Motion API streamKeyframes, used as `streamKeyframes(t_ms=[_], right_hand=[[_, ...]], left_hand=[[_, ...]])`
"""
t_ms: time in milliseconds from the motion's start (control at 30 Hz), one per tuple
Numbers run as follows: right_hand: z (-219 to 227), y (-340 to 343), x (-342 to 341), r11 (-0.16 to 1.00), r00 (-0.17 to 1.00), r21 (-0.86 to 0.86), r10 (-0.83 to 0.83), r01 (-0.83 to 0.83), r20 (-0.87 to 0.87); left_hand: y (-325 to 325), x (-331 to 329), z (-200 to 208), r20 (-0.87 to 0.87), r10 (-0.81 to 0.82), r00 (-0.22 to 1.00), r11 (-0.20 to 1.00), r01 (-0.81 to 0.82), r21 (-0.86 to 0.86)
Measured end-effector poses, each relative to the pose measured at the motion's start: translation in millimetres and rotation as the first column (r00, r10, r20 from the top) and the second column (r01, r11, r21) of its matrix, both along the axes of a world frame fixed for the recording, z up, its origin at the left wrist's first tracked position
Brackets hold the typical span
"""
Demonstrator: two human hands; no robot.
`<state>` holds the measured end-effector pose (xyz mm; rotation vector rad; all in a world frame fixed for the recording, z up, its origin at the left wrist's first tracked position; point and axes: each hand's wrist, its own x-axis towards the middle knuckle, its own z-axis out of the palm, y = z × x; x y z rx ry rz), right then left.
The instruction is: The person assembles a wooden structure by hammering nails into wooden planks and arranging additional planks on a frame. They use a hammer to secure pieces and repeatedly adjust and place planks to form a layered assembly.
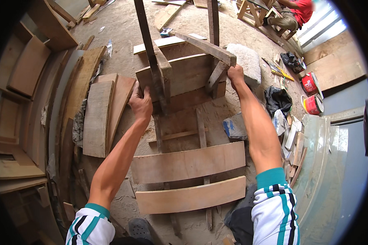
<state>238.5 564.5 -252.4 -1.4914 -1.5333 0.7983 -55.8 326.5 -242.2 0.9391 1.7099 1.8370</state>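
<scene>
In front of me a wooden chair frame (216, 51) lies tipped over, with dark legs pointing up and away. Two curved backrest slats (188, 162) lie nearest my feet. My left hand (142, 103) is closed around the left end of a wide board (184, 71) in the frame, beside the left upright; some fingertips are hidden behind it. At the right corner, my right hand (236, 76) is wrapped round the end of the frame by the slanting rail, its fingers partly hidden.
Plywood pieces (98, 116) lean at the left, near wooden panels (28, 67). A white block (244, 61), black bags (278, 99), red paint buckets (313, 104) and wood scraps (294, 147) stand at the right, beside glass sheets (315, 171). A person in red (300, 12) sits far right.
</scene>
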Motion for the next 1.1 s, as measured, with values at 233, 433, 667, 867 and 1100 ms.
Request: streamKeyframes(t_ms=[233, 433, 667, 867, 1100], right_hand=[[4, -5, -7, 0.998, 0.993, -0.067, 0.022, -0.014, 0.12], [-15, -4, -12, 0.997, 0.989, 0.024, -0.079, 0.076, 0.122], [13, -17, -18, 0.916, 0.982, -0.39, 0.021, -0.094, -0.189], [1, -8, -6, 0.904, 0.948, -0.403, 0.004, -0.14, -0.319], [20, -50, 17, 0.889, 0.98, -0.414, 0.191, -0.198, -0.058]], left_hand=[[4, -11, -15, 0.019, 0.023, 1.0, 0.999, -0.024, 0.044], [5, -35, -20, 0.129, 0.127, 0.984, 0.992, -0.126, -0.019], [8, -62, -28, 0.338, -0.089, 0.937, 0.996, 0.083, 0.035], [32, -61, -34, 0.049, 0.056, 0.997, 0.976, -0.045, -0.212], [27, -112, -18, -0.285, 0.341, 0.896, 0.892, -0.404, -0.203]])
